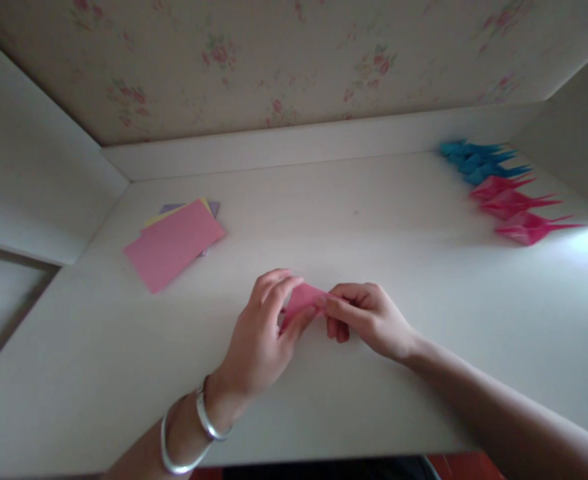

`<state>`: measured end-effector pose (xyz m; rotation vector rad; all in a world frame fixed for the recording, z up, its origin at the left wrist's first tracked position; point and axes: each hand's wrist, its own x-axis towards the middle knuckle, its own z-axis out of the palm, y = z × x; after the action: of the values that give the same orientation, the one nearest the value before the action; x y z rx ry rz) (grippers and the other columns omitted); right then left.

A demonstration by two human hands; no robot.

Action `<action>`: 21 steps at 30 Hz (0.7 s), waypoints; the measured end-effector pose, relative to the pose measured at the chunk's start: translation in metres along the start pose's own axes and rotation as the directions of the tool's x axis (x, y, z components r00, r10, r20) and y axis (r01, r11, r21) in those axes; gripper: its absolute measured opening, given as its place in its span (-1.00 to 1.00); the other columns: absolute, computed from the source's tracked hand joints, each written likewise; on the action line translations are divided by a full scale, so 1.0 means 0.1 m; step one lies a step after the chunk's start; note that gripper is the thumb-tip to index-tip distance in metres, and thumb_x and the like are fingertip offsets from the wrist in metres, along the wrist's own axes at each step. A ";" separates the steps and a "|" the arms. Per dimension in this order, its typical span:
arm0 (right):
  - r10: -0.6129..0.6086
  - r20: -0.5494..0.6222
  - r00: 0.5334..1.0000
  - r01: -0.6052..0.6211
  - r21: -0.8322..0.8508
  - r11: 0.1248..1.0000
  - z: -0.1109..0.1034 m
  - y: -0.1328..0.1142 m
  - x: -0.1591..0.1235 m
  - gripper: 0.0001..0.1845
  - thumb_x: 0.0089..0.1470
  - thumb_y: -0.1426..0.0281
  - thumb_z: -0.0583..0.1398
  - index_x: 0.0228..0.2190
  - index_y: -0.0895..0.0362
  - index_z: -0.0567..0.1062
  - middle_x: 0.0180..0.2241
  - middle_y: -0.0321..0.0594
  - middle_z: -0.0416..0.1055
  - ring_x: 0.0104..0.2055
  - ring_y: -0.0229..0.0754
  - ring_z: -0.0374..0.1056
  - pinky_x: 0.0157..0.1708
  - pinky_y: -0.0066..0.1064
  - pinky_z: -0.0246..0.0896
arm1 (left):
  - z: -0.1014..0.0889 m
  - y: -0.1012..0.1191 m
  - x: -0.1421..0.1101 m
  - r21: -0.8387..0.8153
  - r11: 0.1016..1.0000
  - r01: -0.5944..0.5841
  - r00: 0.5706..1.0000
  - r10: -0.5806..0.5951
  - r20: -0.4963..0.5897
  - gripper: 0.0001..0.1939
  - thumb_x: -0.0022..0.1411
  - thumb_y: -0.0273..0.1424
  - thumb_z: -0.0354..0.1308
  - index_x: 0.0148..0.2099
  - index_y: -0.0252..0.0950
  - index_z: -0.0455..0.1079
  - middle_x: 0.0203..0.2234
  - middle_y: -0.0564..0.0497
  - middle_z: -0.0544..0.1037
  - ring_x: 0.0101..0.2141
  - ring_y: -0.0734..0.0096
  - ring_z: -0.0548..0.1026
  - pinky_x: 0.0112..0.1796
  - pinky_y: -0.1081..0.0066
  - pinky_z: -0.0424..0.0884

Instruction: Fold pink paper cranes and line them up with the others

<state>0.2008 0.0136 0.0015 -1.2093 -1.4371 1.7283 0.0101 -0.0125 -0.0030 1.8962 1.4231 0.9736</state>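
A small piece of folded pink paper (303, 298) is held between both hands, above the middle of the white table. My left hand (265, 327) grips its left side, with the thumb in front and the fingers curled around behind. At its right end, my right hand (361, 312) pinches the paper between thumb and forefinger, the other fingers curled in. Parts of the paper's folds are hidden by the fingers. Two silver bangles (205, 413) circle my left wrist.
Pink sheets (177, 247), with yellow and purple ones beneath, lie at the left of the table (294, 227). Folded blue paper figures (479, 163) and pink paper figures (524, 227) with pointed ends stand in a row at the right. A flowered wall (254, 60) rises behind.
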 end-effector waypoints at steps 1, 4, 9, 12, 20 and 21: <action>-0.017 -0.002 1.000 0.017 0.002 1.000 0.00 0.00 0.00 -0.50 0.15 0.04 0.20 -0.58 0.18 0.48 -0.62 -0.24 0.43 -0.59 -0.31 0.32 -0.56 -0.50 0.23 | -0.01 0.01 0.00 0.034 0.997 -0.073 0.997 0.072 0.027 -0.73 0.32 -0.34 0.16 0.06 -0.19 0.43 0.07 -0.16 0.45 0.03 0.17 0.48 0.00 0.22 0.48; -0.080 -0.017 0.997 0.080 0.009 0.997 -0.02 -0.01 -0.01 -0.55 0.16 0.08 0.21 -0.55 0.17 0.51 -0.58 -0.24 0.46 -0.53 -0.28 0.36 -0.48 -0.47 0.27 | -0.05 0.06 0.01 0.008 0.991 -0.135 0.986 0.134 0.097 -0.75 0.35 -0.41 0.11 0.04 -0.19 0.49 0.05 -0.12 0.50 0.04 0.20 0.47 0.11 0.21 0.40; -0.201 0.012 0.979 0.202 -0.038 0.979 -0.04 -0.01 -0.03 -0.68 0.16 0.14 0.23 -0.42 0.15 0.55 -0.45 -0.22 0.52 -0.37 -0.22 0.43 -0.33 -0.41 0.31 | -0.07 0.13 0.04 -0.204 0.978 0.042 0.983 -0.003 0.185 -0.70 0.31 -0.35 0.17 0.08 -0.17 0.49 0.03 -0.08 0.54 0.00 0.20 0.52 0.03 0.25 0.48; -0.246 0.022 0.969 0.247 -0.101 0.964 -0.03 0.01 -0.04 -0.76 0.10 0.20 0.31 -0.34 0.13 0.55 -0.36 -0.22 0.55 -0.28 -0.19 0.45 -0.22 -0.38 0.33 | -0.07 0.14 0.06 -0.351 0.922 0.167 0.962 -0.073 0.264 -0.69 0.31 -0.36 0.18 0.08 -0.18 0.50 0.01 -0.09 0.57 -0.06 0.21 0.56 -0.03 0.28 0.52; -0.232 -0.036 0.972 0.224 -0.155 0.962 0.03 0.02 -0.04 -0.77 0.24 0.20 0.18 -0.26 0.11 0.49 -0.32 -0.21 0.56 -0.26 -0.19 0.49 -0.30 -0.41 0.36 | 0.00 0.09 0.04 -0.489 0.797 0.356 0.930 -0.251 0.268 -0.52 0.25 -0.34 0.25 0.21 -0.16 0.35 0.09 -0.10 0.50 -0.18 0.24 0.63 -0.13 0.28 0.59; -0.244 -0.036 0.969 0.234 -0.170 0.957 0.03 0.03 -0.04 -0.78 0.24 0.22 0.17 -0.25 0.10 0.48 -0.31 -0.20 0.56 -0.26 -0.18 0.50 -0.30 -0.42 0.37 | 0.01 0.09 0.04 -0.480 0.801 0.358 0.930 -0.257 0.264 -0.51 0.25 -0.33 0.25 0.22 -0.18 0.34 0.09 -0.12 0.51 -0.19 0.22 0.63 -0.14 0.26 0.59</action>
<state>0.1999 0.0085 0.0000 -1.1055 -1.6447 1.4252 0.0162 -0.0112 0.0048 1.2674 1.1569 0.8801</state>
